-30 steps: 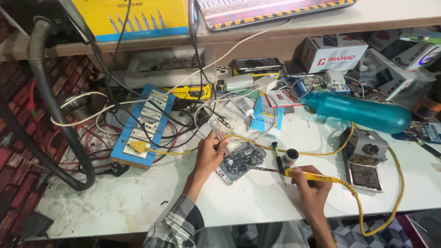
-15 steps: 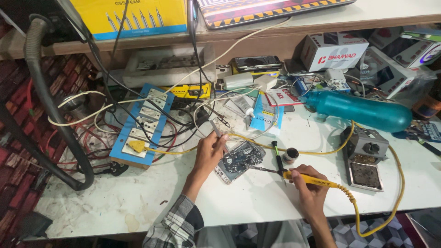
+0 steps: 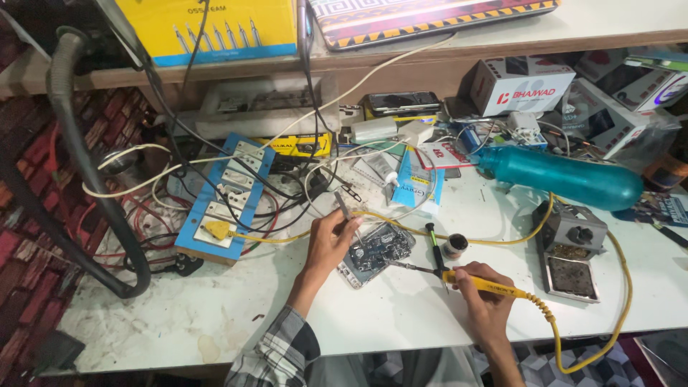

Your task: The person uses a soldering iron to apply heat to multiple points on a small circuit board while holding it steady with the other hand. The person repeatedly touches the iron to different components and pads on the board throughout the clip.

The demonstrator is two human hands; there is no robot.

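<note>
My left hand (image 3: 331, 240) grips metal tweezers (image 3: 347, 213) whose tips point down onto an opened phone circuit board (image 3: 374, 253) lying on the white bench. My right hand (image 3: 486, 299) holds a yellow-handled soldering iron (image 3: 479, 283); its dark tip reaches left to the board's right edge. The iron's yellow cable (image 3: 606, 332) loops away to the right. A small screwdriver (image 3: 435, 251) and a little round flux pot (image 3: 454, 246) lie just right of the board.
A grey soldering iron stand (image 3: 570, 247) sits at the right, a teal bottle (image 3: 566, 177) lies behind it. A blue switchboard (image 3: 226, 198) with tangled wires fills the left. Boxes (image 3: 517, 86) and a phone (image 3: 400, 102) line the back under a shelf (image 3: 444, 43).
The soldering iron's tip has moved left, from beside the flux pot to the board's edge. My left hand stays on the board with the tweezers.
</note>
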